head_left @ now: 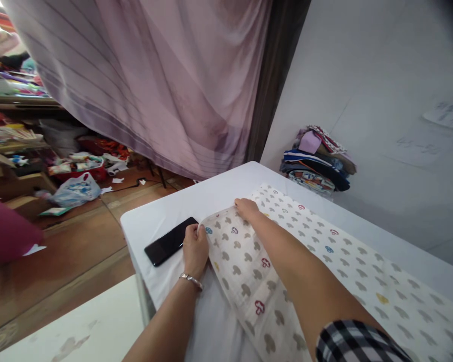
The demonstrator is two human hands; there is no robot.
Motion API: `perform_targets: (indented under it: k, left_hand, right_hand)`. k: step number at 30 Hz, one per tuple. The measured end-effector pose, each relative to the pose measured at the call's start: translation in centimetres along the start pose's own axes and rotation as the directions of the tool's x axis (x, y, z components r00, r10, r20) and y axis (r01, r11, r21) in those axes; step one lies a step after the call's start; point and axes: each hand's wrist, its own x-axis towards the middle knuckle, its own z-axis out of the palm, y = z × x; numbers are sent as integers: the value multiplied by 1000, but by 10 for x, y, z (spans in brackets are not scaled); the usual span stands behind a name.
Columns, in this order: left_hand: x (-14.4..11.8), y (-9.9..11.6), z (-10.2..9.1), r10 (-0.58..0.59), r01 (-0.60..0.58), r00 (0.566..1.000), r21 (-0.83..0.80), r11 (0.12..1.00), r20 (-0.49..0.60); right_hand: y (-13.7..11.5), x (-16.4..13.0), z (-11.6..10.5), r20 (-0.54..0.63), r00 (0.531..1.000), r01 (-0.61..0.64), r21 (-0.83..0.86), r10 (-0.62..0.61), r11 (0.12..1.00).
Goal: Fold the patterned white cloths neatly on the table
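Observation:
A long cream cloth (324, 266) printed with small mushrooms lies folded along the white-covered table (162, 216). My left hand (195, 249) pinches the cloth's near corner at its left end, a bracelet on the wrist. My right hand (246, 207) rests on the far corner of the same end, fingers pressed flat on the fabric. A black phone (169, 241) lies face up just left of my left hand, apart from the cloth.
A stack of folded clothes (317, 161) sits at the table's far edge against the white wall. A mauve curtain (154, 75) hangs behind. Left of the table, the brown floor holds a plastic bag (75, 191), scraps and cluttered shelves.

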Motion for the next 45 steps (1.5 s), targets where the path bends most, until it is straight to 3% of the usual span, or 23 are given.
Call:
perform_targets:
  k: [12,21,24,27,30,36,41,45]
  left_hand:
    - [0,-2,1,-3,3,1000,-54,999,-1]
    - [1,-4,1,-8,6,1000,-67,998,-29]
    - [0,-1,-1,-30,26,998,-86,996,-51]
    - [1,3,-3,-54,48,996,-98,994,-65]
    - [2,5,-4,-67,59,993,-83,995,-93]
    - [5,7,-9,-40,40,985,-3,999,-165]
    - [8,8,-9,-34,36,984,8,999,-174]
    - [9,8,-8,-43,46,984,17,999,-173]
  right_hand:
    - [-9,0,5,-59,998,-16,-36,14,999]
    - [-32,9,13,-138,984,-81,216,112,973]
    - [-33,-11,12,-165,981,-56,256,100,965]
    - [-35,-45,18,-211,977,69,231,-19,971]
    - [-40,-66,26,-106,986,146,198,-126,969]
    - [-48,-84,21,-42,992,128,269,-122,955]
    - [-45,-144,22,-26,980,196,323,-198,926]
    - [-50,-178,17,-8,988,146,325,-152,934]
